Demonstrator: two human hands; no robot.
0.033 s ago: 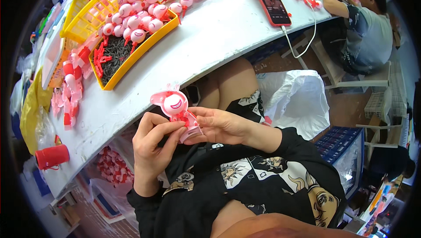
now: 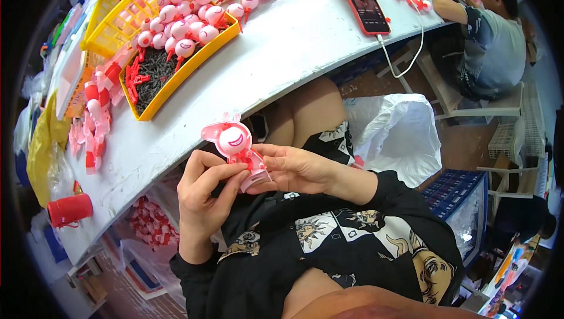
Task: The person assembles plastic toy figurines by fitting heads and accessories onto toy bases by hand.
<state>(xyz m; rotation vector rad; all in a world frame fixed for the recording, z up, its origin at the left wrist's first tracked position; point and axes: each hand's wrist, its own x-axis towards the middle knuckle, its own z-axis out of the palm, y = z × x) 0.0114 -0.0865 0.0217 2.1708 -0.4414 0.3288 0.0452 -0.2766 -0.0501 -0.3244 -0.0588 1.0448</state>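
Observation:
Over my lap, just off the table's edge, both hands hold a pink plastic toy figure (image 2: 234, 139). It has an eared, shell-like body, a pale ball with a curved mouth line set in its head, and red parts inside the body. My left hand (image 2: 202, 192) pinches its lower left side between thumb and fingers. Closed on its lower right side is my right hand (image 2: 299, 170), thumb in front. Fingers cover part of the toy's base. Nearest on the table is a yellow tray (image 2: 194, 72) with similar balls (image 2: 185, 47), small black pieces (image 2: 156, 75) and red pieces (image 2: 135, 84).
Behind the tray stands a yellow basket (image 2: 97, 35) of balls. Pink and red parts (image 2: 97, 107) lie at left, near a red cylinder (image 2: 70, 210). A charging phone (image 2: 363, 6) lies at the far edge. A white sack (image 2: 399, 137) is at right; another person (image 2: 493, 42) sits beyond.

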